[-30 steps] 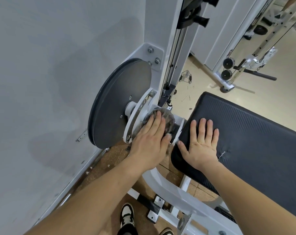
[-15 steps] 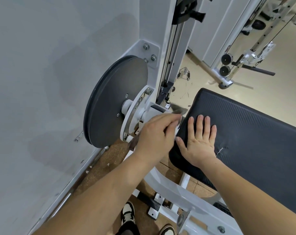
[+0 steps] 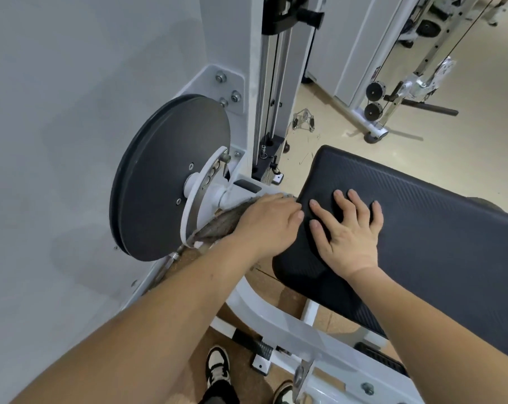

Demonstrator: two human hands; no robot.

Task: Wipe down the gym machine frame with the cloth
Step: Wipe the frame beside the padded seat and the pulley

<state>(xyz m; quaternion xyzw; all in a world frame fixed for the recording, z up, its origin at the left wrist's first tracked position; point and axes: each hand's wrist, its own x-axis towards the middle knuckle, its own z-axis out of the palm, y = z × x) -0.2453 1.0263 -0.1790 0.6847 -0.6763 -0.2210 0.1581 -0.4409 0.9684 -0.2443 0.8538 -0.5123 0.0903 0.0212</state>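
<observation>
My left hand (image 3: 264, 223) lies on a grey cloth (image 3: 220, 225), fingers bent over it, and presses it onto the white pivot arm of the gym machine frame (image 3: 232, 83), just right of the large black disc (image 3: 165, 176). The cloth's loose end hangs out to the left, under my wrist. My right hand (image 3: 349, 231) rests flat, fingers spread, on the near corner of the black padded bench (image 3: 436, 228). My two hands almost touch.
A grey wall (image 3: 57, 141) stands close on the left. The white upright with guide rods and cable (image 3: 271, 91) rises behind the disc. A curved white base beam (image 3: 264, 313) runs below my arms, my shoes (image 3: 218, 365) beside it. Another cable machine (image 3: 392, 91) stands back right.
My left hand and the cloth slid from the hub beside the disc rightward along the white arm toward the bench. My right hand stayed on the pad, fingers now spread wider.
</observation>
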